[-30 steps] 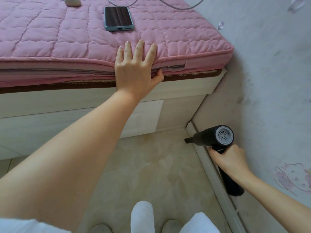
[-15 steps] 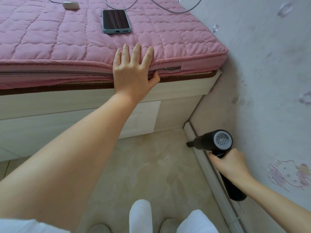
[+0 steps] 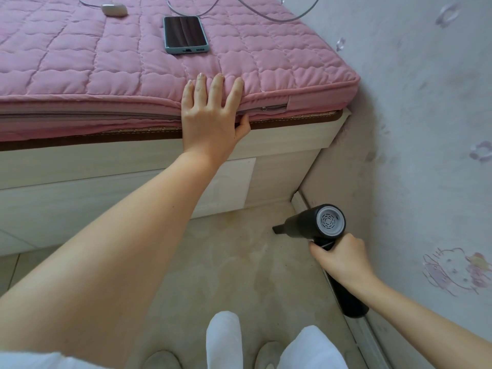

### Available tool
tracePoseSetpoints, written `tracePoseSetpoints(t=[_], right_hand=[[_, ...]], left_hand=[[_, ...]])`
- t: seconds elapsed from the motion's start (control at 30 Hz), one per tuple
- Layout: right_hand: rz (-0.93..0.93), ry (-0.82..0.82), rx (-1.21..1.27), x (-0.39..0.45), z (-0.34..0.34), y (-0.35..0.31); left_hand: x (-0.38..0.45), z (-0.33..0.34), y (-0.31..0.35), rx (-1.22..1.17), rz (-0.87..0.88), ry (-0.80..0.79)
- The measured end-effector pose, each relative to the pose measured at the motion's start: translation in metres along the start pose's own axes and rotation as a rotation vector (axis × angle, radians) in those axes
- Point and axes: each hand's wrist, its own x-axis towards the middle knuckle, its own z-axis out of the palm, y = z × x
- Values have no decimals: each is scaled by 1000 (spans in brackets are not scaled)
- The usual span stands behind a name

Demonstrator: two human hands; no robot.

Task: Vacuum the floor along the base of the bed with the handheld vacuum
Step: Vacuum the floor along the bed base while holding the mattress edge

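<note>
A black handheld vacuum [image 3: 306, 223] with a grey round rear cap hangs just above the beige floor [image 3: 226, 262] near the corner where the bed meets the wall. My right hand [image 3: 339, 258] grips its handle, and its narrow nozzle points left toward the bed's pale wooden base [image 3: 119, 193]. My left hand [image 3: 210, 115] lies flat on the edge of the pink quilted mattress [image 3: 80, 65], fingers spread, thumb tucked under the mattress side. The lower end of the vacuum's handle sticks out below my right wrist.
A phone [image 3: 185, 34], a small white charger [image 3: 114, 9] and cables lie on the mattress. The wallpapered wall [image 3: 426, 129] stands close on the right, with a skirting strip [image 3: 300, 201] along its foot. My knees and slippers show at the bottom.
The vacuum has shifted left, away from the skirting and out over the floor. My left hand stays pressed on the mattress edge. My view has tipped slightly, so the bed sits lower in frame.
</note>
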Motion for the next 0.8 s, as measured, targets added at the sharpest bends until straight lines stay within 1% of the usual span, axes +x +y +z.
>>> tracePoseSetpoints(t=[0.27, 0.5, 0.8], right_hand=[[-103, -52, 28, -10, 7, -14], [-130, -119, 16, -10, 13, -26], [-173, -177, 44, -16, 16, -38]], left_hand=[[0, -2, 0, 16, -5, -31], [-1, -2, -1, -13, 15, -32], [-1, -2, -2, 11, 15, -66]])
